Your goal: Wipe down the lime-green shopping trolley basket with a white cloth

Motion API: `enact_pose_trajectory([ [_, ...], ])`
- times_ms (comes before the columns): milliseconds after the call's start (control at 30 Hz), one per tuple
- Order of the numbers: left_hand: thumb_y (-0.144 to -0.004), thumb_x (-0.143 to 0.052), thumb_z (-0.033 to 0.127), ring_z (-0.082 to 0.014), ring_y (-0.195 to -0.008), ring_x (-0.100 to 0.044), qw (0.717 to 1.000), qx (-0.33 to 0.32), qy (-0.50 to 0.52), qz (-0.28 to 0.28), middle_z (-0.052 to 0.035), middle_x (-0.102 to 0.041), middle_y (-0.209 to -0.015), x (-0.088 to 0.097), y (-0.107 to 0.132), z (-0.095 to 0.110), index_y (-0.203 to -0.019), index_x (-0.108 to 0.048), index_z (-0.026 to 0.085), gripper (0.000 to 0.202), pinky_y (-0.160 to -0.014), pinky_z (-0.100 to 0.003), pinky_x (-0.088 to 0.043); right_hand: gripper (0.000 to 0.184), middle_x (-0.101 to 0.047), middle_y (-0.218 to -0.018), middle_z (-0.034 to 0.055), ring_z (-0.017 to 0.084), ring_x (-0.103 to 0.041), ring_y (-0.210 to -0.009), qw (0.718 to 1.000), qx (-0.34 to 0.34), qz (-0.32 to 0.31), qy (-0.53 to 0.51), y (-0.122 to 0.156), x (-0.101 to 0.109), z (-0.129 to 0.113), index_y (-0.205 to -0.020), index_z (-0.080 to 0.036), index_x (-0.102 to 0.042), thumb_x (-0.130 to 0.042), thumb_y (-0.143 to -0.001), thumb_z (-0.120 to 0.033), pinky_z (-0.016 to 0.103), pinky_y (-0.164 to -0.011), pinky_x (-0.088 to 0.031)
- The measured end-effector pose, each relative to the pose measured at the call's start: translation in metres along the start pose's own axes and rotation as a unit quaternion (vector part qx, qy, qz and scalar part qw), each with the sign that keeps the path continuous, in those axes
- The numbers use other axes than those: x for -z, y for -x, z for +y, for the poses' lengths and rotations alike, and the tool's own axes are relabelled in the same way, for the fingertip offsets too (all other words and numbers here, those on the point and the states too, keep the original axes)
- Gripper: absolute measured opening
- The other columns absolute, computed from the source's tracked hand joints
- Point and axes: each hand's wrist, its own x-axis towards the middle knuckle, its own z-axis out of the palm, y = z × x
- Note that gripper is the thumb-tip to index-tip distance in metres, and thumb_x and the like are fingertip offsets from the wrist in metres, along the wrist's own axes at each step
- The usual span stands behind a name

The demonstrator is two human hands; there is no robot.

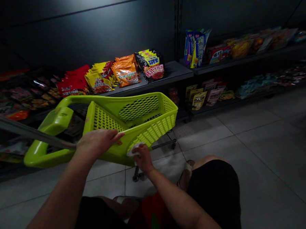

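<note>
Lime-green plastic basket (143,110), centre, long axis near-left to far-right. Left hand (97,143) lies flat on its near rim, fingers loose. Right hand (143,159), just right and lower, clutches white cloth (135,149) against the side wall.

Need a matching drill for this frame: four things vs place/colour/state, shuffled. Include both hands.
Things:
1. left hand
2. right hand
3. cart basket
4. blue packets

Descriptions:
A. lime green
B. standing upright on the higher shelf at right
C. resting on the basket's near wall, fingers out
D. holding a white cloth against the basket's side

Pairs: 1-C, 2-D, 3-A, 4-B
</note>
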Motion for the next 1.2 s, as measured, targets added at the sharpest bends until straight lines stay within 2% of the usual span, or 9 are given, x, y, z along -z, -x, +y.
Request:
enact_pose_trajectory([
  [133, -0.090, -0.024, 0.076, -0.0346, -0.091, -0.072, 1.000, 0.002, -0.008, -0.007, -0.0113, -0.078, -0.098, -0.002, 0.005, -0.005, -0.103, -0.076, 0.033, 0.070, -0.071, -0.038, -0.049, 0.026, -0.058, -0.112, 0.0115, 0.025, -0.056, -0.110, 0.936, -0.114, 0.332, 0.022, -0.071, 0.088, 0.021, -0.108, -0.019, -0.062, -0.052, -0.085, -0.023, 0.042, -0.102, -0.045],
  [200, -0.090, -0.024, 0.076, -0.0344, -0.090, -0.072, 1.000, -0.003, -0.005, -0.002, -0.0114, -0.078, -0.097, -0.004, 0.006, -0.007, -0.102, -0.077, 0.032, 0.070, -0.071, -0.037, -0.048, 0.033, -0.058, -0.119, 0.0138, 0.025, -0.055, -0.113, 0.914, -0.138, 0.382, 0.007, -0.098, 0.111, 0.025, -0.118, -0.016, -0.058, -0.050, -0.088, -0.027, 0.041, -0.103, -0.044],
  [500, -0.091, -0.020, 0.074, -0.0372, -0.092, -0.072, 1.000, -0.007, -0.017, -0.004, -0.0148, -0.078, -0.100, 0.001, 0.002, -0.004, -0.103, -0.077, 0.029, 0.074, -0.068, -0.038, -0.047, 0.034, -0.054, -0.109, 0.0064, 0.021, -0.056, -0.107, 0.996, 0.040, -0.005, -0.081, -0.002, -0.016, -0.013, -0.101, -0.024, -0.074, -0.059, -0.073, -0.009, 0.034, -0.099, -0.047],
  [567, -0.091, -0.020, 0.075, -0.0369, -0.093, -0.072, 1.000, 0.000, -0.015, -0.010, -0.0140, -0.078, -0.101, 0.001, 0.002, -0.005, -0.106, -0.077, 0.030, 0.074, -0.068, -0.038, -0.046, 0.031, -0.056, -0.107, 0.0063, 0.022, -0.056, -0.107, 0.996, 0.016, 0.033, -0.085, -0.012, 0.006, -0.002, -0.097, -0.024, -0.074, -0.059, -0.073, -0.011, 0.035, -0.100, -0.046],
  [700, -0.091, -0.020, 0.074, -0.0355, -0.092, -0.072, 1.000, 0.001, -0.015, -0.014, -0.0128, -0.078, -0.099, 0.001, 0.002, -0.007, -0.106, -0.077, 0.031, 0.072, -0.065, -0.036, -0.044, 0.028, -0.061, -0.109, 0.0065, 0.023, -0.055, -0.109, 0.914, -0.119, 0.383, -0.069, -0.079, 0.097, 0.035, -0.105, -0.020, -0.068, -0.057, -0.080, -0.027, 0.041, -0.105, -0.040],
  [767, -0.092, -0.021, 0.074, -0.0348, -0.092, -0.073, 1.000, -0.005, -0.016, -0.013, -0.0123, -0.078, -0.098, 0.000, 0.002, -0.008, -0.104, -0.077, 0.031, 0.071, -0.065, -0.035, -0.044, 0.036, -0.062, -0.114, 0.0065, 0.022, -0.055, -0.110, 0.895, -0.144, 0.410, -0.101, -0.100, 0.116, 0.045, -0.114, -0.019, -0.063, -0.056, -0.081, -0.033, 0.040, -0.103, -0.041],
  [1033, -0.091, -0.019, 0.076, -0.0356, -0.091, -0.073, 1.000, -0.010, -0.029, 0.005, -0.0124, -0.078, -0.097, -0.004, 0.000, -0.010, -0.104, -0.076, 0.031, 0.074, -0.063, -0.036, -0.044, 0.023, -0.062, -0.101, 0.0052, 0.023, -0.058, -0.100, 0.992, -0.012, 0.046, -0.119, 0.012, -0.033, 0.005, -0.095, -0.022, -0.069, -0.057, -0.075, -0.019, 0.037, -0.095, -0.046],
  [1100, -0.092, -0.019, 0.075, -0.0352, -0.091, -0.073, 1.000, -0.006, -0.025, -0.004, -0.0120, -0.078, -0.097, -0.003, 0.002, -0.009, -0.104, -0.077, 0.032, 0.073, -0.065, -0.036, -0.045, 0.020, -0.062, -0.095, 0.0042, 0.022, -0.059, -0.096, 0.992, -0.007, 0.028, -0.121, 0.019, -0.031, 0.008, -0.088, -0.023, -0.070, -0.057, -0.073, -0.018, 0.035, -0.092, -0.047],
  [1200, -0.092, -0.022, 0.072, -0.0343, -0.092, -0.072, 1.000, -0.001, -0.021, -0.013, -0.0111, -0.078, -0.099, -0.001, 0.005, -0.010, -0.101, -0.077, 0.033, 0.068, -0.067, -0.037, -0.046, 0.018, -0.062, -0.096, 0.0037, 0.022, -0.058, -0.097, 0.970, -0.072, 0.205, -0.111, -0.020, 0.026, 0.032, -0.091, -0.021, -0.066, -0.058, -0.077, -0.028, 0.037, -0.094, -0.046],
])
